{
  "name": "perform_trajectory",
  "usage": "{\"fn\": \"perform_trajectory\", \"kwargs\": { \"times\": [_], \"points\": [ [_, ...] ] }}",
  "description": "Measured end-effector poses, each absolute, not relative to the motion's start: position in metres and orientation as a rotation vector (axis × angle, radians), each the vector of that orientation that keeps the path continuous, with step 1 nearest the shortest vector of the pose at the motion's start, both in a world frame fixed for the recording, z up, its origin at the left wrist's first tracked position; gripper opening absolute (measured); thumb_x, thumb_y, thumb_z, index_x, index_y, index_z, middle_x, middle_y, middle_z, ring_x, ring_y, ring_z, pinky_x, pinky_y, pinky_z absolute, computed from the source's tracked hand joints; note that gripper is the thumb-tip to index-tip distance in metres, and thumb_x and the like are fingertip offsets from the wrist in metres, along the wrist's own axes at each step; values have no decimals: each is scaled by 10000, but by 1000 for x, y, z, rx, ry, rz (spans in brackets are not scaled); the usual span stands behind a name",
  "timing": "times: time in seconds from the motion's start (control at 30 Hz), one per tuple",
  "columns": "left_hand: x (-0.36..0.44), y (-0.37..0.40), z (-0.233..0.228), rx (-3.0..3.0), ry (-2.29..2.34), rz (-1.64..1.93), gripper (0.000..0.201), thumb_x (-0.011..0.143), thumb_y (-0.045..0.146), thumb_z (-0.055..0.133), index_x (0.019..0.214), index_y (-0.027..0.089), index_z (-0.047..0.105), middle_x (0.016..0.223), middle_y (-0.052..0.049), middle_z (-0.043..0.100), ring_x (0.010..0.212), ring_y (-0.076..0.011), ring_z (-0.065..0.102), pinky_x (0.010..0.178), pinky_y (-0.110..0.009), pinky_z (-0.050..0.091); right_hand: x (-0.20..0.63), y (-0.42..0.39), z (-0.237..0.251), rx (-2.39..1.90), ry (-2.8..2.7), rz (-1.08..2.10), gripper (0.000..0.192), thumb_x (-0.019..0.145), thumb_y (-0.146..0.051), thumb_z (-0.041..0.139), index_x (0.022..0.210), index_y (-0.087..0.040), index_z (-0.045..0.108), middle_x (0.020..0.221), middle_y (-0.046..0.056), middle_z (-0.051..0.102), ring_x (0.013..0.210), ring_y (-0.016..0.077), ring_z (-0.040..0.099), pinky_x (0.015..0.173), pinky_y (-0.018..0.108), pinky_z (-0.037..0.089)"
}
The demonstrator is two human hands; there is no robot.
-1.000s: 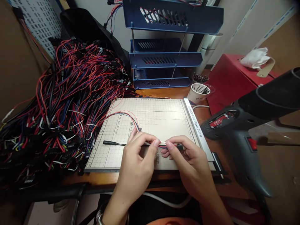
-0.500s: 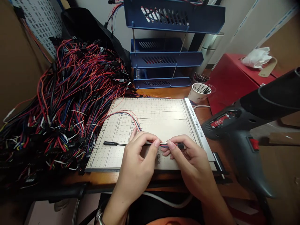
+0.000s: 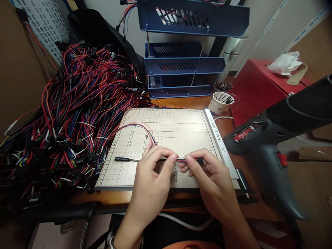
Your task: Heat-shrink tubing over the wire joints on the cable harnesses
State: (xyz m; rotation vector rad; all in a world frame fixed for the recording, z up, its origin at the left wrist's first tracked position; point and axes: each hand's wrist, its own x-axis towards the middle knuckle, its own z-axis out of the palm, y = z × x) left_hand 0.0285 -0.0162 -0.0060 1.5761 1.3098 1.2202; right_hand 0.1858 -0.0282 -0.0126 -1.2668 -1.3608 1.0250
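Note:
My left hand [image 3: 153, 173] and my right hand [image 3: 207, 176] meet over the front of a beige paper cutter board [image 3: 171, 131]. Both pinch the same thin wire bundle [image 3: 145, 129] of red, blue and black strands, fingertips almost touching. A short pale sleeve [image 3: 181, 158] shows on the wires between my thumbs. A black connector end [image 3: 200, 160] pokes out beside my right fingers. The bundle loops back over the board toward the wire heap. A black plug on a thin lead [image 3: 121, 159] lies on the board left of my left hand.
A large tangled heap of red, blue and black wires [image 3: 64, 114] fills the left of the desk. A dark heat gun [image 3: 272, 145] stands at the right. Blue stacked trays [image 3: 181, 65] and a paper cup [image 3: 220, 102] of small parts stand behind. A red box [image 3: 254, 86] sits far right.
Almost nothing differs. My fingertips have shifted slightly on the wire bundle and the view has moved a touch.

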Motion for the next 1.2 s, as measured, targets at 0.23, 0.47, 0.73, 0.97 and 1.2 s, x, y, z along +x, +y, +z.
{"fn": "perform_trajectory", "kwargs": {
  "times": [0.23, 0.47, 0.73, 0.97, 1.2],
  "points": [
    [29, -16, -7, 1567, 1322, 1246, 169, 1015, 222, 611, 860, 233, 678, 862, 24, 715, 851, -156, 646, 1057, -342, 420, 189, -28, -14, -1288, -1336, 1041, 257, 1058, -409, 639, 927, -198, 706, 857, 21, 767, 768, 106, 720, 706, 160, 565],
    [28, -16, -6, 1602, 1299, 1241, 176, 1026, 205, 599, 865, 222, 666, 860, 29, 695, 852, -135, 630, 941, -289, 440, 190, -28, -15, -1257, -1337, 1056, 215, 1084, -393, 605, 1000, -211, 681, 827, -9, 748, 767, 96, 728, 705, 148, 562],
    [28, -17, -5, 1628, 1304, 1199, 147, 1009, 218, 615, 898, 251, 705, 891, 35, 732, 859, -160, 675, 1246, -448, 280, 188, -26, -13, -1202, -1435, 993, 154, 1065, -289, 624, 955, -216, 704, 821, -24, 727, 752, 81, 699, 693, 136, 541],
    [28, -17, -5, 1603, 1296, 1213, 119, 989, 242, 669, 902, 275, 744, 886, 33, 752, 856, -175, 688, 1237, -471, 307, 189, -28, -12, -1170, -1412, 1015, 164, 1078, -309, 605, 985, -210, 698, 845, -12, 728, 773, 85, 703, 705, 142, 553],
    [28, -16, -3, 1586, 1269, 1275, 126, 988, 214, 669, 884, 247, 731, 879, 13, 735, 859, -157, 667, 856, -289, 490, 191, -30, -14, -1147, -1379, 1036, 103, 1071, -288, 626, 1011, -221, 676, 844, -21, 740, 786, 86, 726, 714, 137, 558]
  ]
}}
